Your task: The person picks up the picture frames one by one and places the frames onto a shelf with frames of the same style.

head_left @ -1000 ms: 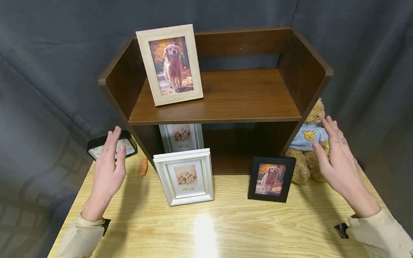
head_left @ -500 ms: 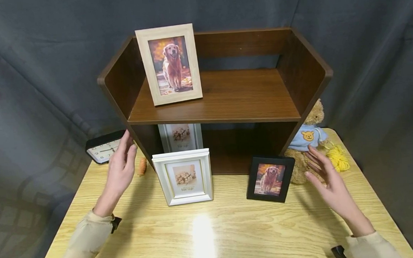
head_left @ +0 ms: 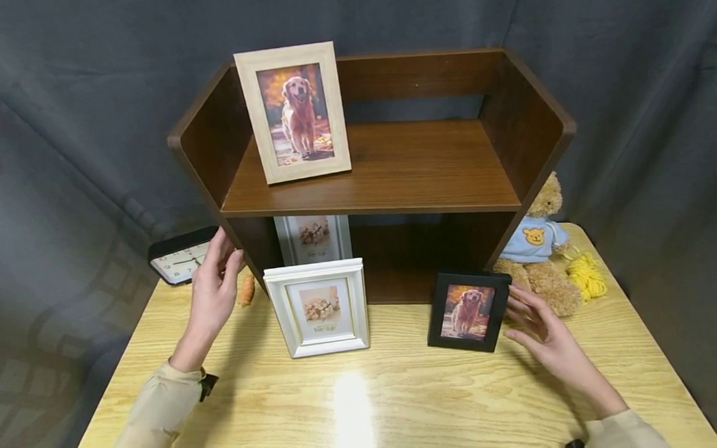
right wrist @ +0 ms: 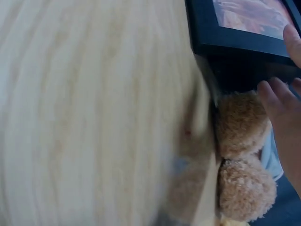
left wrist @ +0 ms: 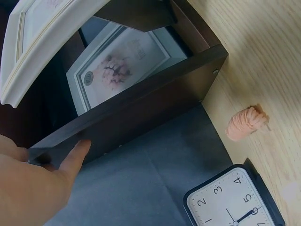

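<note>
Fingers [head_left: 532, 300] of the right hand [head_left: 554, 349] are spread wide of the thumb, holding nothing, with a small black rectangular picture frame [head_left: 468, 311] just beside their tips. Those of the left hand [head_left: 210, 298], loosely extended, lie alongside a dark brown two-tier wooden shelf [head_left: 429, 168]. I'd worry that a careless nudge could topple the black frame, or a sweep catch the tan plush bear [head_left: 535, 247] beyond them. Whether they touch the frame, I can't tell; its back and some left fingertips are hidden.
</note>
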The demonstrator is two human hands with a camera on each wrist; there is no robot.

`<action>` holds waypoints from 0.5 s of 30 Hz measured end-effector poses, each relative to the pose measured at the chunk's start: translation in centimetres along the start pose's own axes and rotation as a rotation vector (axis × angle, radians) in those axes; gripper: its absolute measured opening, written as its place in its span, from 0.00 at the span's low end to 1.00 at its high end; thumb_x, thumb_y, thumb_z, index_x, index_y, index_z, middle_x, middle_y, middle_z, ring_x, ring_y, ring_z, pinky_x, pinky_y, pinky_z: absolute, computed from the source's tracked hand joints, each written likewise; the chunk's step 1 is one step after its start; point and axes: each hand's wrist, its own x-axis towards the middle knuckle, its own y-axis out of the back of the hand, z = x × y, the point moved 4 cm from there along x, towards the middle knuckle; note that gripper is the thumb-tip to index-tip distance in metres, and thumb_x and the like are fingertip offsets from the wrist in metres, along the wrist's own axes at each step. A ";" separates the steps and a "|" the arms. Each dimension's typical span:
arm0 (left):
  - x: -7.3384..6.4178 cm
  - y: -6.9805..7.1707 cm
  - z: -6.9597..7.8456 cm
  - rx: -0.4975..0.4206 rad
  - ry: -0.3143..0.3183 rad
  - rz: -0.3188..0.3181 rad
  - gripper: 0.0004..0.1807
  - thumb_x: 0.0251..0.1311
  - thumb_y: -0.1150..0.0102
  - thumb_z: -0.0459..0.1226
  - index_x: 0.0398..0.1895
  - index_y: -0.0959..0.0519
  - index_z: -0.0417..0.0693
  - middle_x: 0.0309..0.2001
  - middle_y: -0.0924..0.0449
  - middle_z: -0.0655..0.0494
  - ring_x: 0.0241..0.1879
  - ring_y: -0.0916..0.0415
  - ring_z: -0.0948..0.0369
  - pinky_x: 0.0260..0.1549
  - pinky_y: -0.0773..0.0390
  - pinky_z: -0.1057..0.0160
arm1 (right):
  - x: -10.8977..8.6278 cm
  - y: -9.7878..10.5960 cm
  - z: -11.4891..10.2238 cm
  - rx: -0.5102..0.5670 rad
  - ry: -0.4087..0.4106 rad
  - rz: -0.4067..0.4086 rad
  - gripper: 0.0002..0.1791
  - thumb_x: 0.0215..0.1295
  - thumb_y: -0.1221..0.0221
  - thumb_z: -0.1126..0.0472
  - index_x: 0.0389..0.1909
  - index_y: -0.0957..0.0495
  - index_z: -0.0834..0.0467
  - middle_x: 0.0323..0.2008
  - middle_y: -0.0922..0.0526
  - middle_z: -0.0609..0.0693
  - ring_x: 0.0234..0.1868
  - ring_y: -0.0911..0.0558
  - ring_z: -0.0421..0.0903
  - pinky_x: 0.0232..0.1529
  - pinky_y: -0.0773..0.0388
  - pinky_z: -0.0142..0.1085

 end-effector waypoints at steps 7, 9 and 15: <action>0.2 -0.1 -0.2 0.000 0.006 0.013 0.32 0.80 0.50 0.24 0.84 0.36 0.45 0.74 0.28 0.39 0.67 0.26 0.40 0.54 0.23 0.79 | 0.1 -0.9 1.1 0.001 -0.047 -0.008 0.50 0.55 0.46 0.98 0.80 0.44 0.72 0.76 0.35 0.40 0.69 0.25 0.33 0.65 0.25 0.28; 0.2 -0.1 -0.2 0.000 0.009 0.018 0.31 0.80 0.50 0.24 0.83 0.35 0.44 0.74 0.27 0.38 0.67 0.25 0.40 0.53 0.23 0.79 | 0.0 -1.0 1.3 -0.024 -0.067 -0.013 0.51 0.55 0.44 0.97 0.81 0.44 0.70 0.75 0.35 0.38 0.69 0.26 0.31 0.65 0.26 0.27; 0.2 -0.2 -0.2 0.013 0.013 0.018 0.33 0.80 0.49 0.24 0.84 0.37 0.48 0.73 0.28 0.36 0.68 0.26 0.38 0.52 0.24 0.81 | 0.1 -1.4 1.7 -0.052 -0.096 -0.024 0.51 0.57 0.42 0.95 0.82 0.44 0.68 0.74 0.35 0.35 0.68 0.26 0.29 0.64 0.26 0.24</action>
